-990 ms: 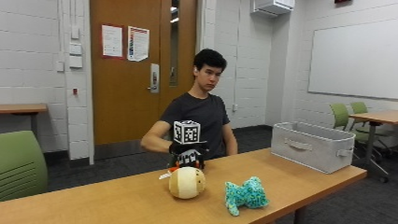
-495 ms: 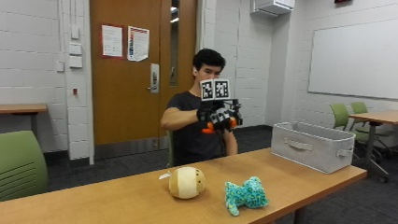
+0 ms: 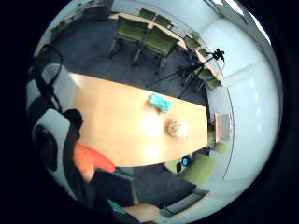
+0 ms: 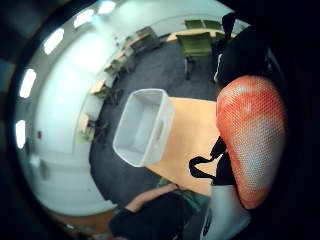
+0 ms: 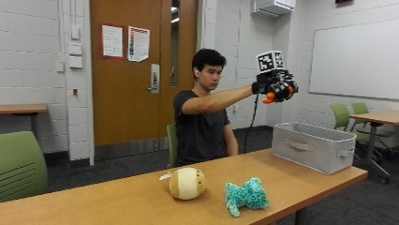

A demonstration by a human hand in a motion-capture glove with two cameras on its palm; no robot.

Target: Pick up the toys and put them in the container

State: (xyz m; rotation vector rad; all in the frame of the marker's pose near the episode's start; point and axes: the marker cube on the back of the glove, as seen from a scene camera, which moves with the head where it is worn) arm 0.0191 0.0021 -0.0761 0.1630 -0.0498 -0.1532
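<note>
My gloved right hand (image 5: 275, 86) is raised at head height on an outstretched arm, its fingers curled around an orange toy (image 5: 269, 99). That orange mesh-textured toy (image 4: 251, 145) fills much of the thumb side palm view. The grey fabric container (image 5: 313, 147) stands on the table's right end, below the hand and slightly to its right; its inside (image 4: 141, 125) looks bare. A round cream plush toy (image 5: 187, 183) and a teal plush toy (image 5: 246, 195) lie on the wooden table (image 5: 112, 204), apart from each other.
The person sits behind the table, the bare hand out of sight. Green chairs (image 5: 22, 164) and further tables stand around the room. The little finger side view shows the teal toy (image 3: 160, 101) and round toy (image 3: 177, 127) on the table.
The hand has gone up from the table beside the round toy, carrying the orange toy, and has swung right to above the container's near end.
</note>
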